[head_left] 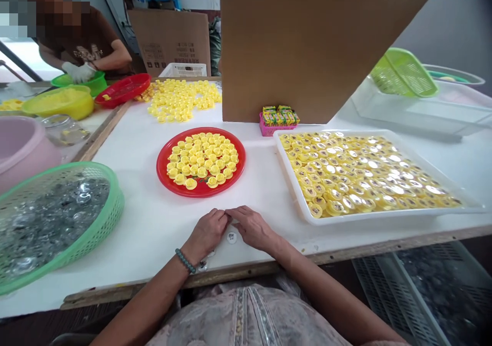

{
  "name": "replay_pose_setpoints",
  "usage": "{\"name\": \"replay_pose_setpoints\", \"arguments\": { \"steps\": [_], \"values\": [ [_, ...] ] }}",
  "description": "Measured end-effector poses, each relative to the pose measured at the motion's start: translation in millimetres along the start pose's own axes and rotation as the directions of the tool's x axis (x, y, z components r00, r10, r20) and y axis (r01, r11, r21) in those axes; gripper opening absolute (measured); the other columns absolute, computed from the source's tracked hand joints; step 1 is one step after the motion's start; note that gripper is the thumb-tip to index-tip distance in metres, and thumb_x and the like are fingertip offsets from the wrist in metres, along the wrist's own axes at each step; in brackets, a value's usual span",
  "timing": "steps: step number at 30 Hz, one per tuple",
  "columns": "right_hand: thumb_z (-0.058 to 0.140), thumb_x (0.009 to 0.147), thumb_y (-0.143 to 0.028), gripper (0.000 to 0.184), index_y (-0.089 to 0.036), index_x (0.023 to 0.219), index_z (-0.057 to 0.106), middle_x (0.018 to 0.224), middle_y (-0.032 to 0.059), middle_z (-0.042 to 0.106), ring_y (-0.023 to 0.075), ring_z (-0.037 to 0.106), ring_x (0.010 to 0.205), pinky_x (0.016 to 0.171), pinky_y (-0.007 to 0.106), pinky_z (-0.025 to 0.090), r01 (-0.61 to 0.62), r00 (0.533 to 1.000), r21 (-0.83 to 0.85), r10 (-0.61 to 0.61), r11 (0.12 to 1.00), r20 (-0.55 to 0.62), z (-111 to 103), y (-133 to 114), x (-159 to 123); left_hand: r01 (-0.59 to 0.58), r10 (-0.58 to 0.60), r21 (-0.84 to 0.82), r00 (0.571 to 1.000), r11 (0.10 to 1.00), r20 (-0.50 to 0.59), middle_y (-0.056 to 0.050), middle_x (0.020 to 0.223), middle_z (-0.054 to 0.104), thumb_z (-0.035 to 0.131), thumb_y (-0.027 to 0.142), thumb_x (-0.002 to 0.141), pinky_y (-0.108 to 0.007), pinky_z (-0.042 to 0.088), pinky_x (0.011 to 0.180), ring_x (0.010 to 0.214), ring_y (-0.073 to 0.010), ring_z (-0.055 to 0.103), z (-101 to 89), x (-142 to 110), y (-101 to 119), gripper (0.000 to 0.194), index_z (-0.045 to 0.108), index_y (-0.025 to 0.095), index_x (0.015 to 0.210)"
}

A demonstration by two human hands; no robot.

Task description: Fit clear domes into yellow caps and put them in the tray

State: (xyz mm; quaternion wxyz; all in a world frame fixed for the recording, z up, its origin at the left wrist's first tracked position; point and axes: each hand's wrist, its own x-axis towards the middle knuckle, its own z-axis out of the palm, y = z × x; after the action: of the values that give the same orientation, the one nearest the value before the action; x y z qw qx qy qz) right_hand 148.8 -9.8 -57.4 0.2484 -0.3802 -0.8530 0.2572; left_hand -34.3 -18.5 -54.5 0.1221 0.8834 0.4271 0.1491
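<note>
At the front of the white table, my left hand (pixel 209 230) and my right hand (pixel 253 226) meet at the fingertips. Both have their fingers curled and pinched; whatever lies between them is hidden. Just below, between the wrists, lies a small round white disc (pixel 231 237) with a dark print. Beyond my hands stands a red round tray (pixel 163 178) of small yellow cup-shaped parts (pixel 200 156). To the right, a white rectangular tray (pixel 303 207) holds rows of yellow pieces (pixel 361 169) with printed centres and shiny clear tops.
Left, a green mesh basket (pixel 115 202) holds clear plastic parts. Loose yellow parts (pixel 180 100) pile up at the back. A large cardboard sheet (pixel 292 43) stands behind a pink basket (pixel 269 129) of small packets. Across the table, a person in white gloves (pixel 79 73) works over a green bowl.
</note>
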Motion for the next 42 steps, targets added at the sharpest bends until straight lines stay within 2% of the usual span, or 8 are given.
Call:
{"name": "replay_pose_setpoints", "arguments": {
  "steps": [4,8,11,15,21,25,33,42],
  "values": [
    [0.046,0.084,-0.006,0.035,-0.015,0.117,0.051,0.096,0.0093,0.067,0.0198,0.058,0.094,0.083,0.035,0.048,-0.044,0.999,-0.026,0.043,0.999,-0.027,8.4,6.8,8.0,0.007,-0.010,-0.070,0.999,0.998,-0.036,-0.011,0.090,0.063,0.038,0.016,0.091,-0.037,0.048,0.076,0.085,-0.0220,0.055,2.5,3.0,-4.7,0.024,0.061,0.013,0.098],
    [0.050,0.080,-0.007,0.032,-0.018,0.111,0.054,0.091,0.0052,0.068,0.0174,0.060,0.088,0.080,0.033,0.048,-0.164,0.981,0.256,0.185,0.953,-0.059,13.7,11.4,9.1,0.268,-0.298,-0.468,0.954,0.842,0.011,-0.006,0.081,0.064,0.045,0.028,0.089,-0.031,0.045,0.069,0.075,-0.0183,0.057,-2.4,9.0,-4.6,0.023,0.064,0.016,0.087],
    [0.058,0.076,-0.014,0.020,-0.017,0.096,0.057,0.076,0.0004,0.066,0.0135,0.061,0.069,0.065,0.027,0.050,-0.288,0.918,0.685,0.396,0.670,-0.002,11.7,8.2,7.5,0.441,-0.486,-0.767,0.852,0.466,0.195,-0.002,0.066,0.061,0.056,0.038,0.082,-0.026,0.042,0.057,0.061,-0.0146,0.053,-7.4,12.8,1.2,0.025,0.065,0.014,0.081],
    [0.071,0.067,-0.026,0.024,-0.015,0.085,0.059,0.065,-0.0019,0.062,0.0104,0.058,0.059,0.058,0.023,0.046,-0.233,0.827,0.939,0.560,0.252,0.055,4.4,-3.3,8.3,0.398,-0.593,-0.911,0.762,0.110,0.261,-0.004,0.070,0.064,0.069,0.036,0.070,-0.024,0.041,0.057,0.061,-0.0125,0.051,-11.8,17.1,16.4,0.027,0.067,0.012,0.082],
    [0.076,0.065,-0.030,0.025,-0.014,0.078,0.061,0.066,-0.0015,0.062,0.0076,0.055,0.058,0.060,0.021,0.044,-0.058,0.759,0.997,0.647,-0.047,0.075,0.7,-23.4,14.0,0.325,-0.701,-0.906,0.711,0.270,0.046,-0.004,0.080,0.069,0.069,0.035,0.071,-0.027,0.047,0.071,0.075,-0.0168,0.058,-12.7,20.7,37.4,0.022,0.069,0.016,0.083],
    [0.075,0.067,-0.032,0.024,-0.014,0.073,0.061,0.065,-0.0009,0.061,0.0078,0.054,0.059,0.058,0.021,0.043,-0.028,0.748,0.999,0.662,-0.035,0.044,-0.8,-29.0,16.4,0.320,-0.690,-0.879,0.724,0.354,-0.015,-0.003,0.076,0.068,0.065,0.035,0.075,-0.027,0.047,0.071,0.073,-0.0167,0.059,-16.3,19.5,39.3,0.019,0.068,0.017,0.080],
    [0.073,0.067,-0.038,0.028,-0.014,0.071,0.060,0.057,-0.0008,0.060,0.0108,0.055,0.055,0.054,0.023,0.044,-0.234,0.843,0.923,0.537,0.307,0.035,-24.9,-19.8,19.7,0.297,-0.626,-0.899,0.779,0.323,0.032,-0.003,0.078,0.068,0.071,0.031,0.070,-0.023,0.045,0.062,0.068,-0.0136,0.057,-37.0,21.2,27.4,0.020,0.069,0.018,0.085],
    [0.068,0.073,-0.040,0.026,-0.015,0.072,0.061,0.061,-0.0007,0.059,0.0096,0.052,0.057,0.057,0.023,0.040,-0.058,0.814,0.978,0.577,0.200,-0.069,-22.6,-34.7,30.6,0.163,-0.723,-0.986,0.685,0.028,0.093,0.000,0.070,0.064,0.075,0.027,0.067,-0.020,0.042,0.058,0.062,-0.0094,0.052,-37.6,32.3,38.3,0.022,0.065,0.016,0.084]
  ]
}}
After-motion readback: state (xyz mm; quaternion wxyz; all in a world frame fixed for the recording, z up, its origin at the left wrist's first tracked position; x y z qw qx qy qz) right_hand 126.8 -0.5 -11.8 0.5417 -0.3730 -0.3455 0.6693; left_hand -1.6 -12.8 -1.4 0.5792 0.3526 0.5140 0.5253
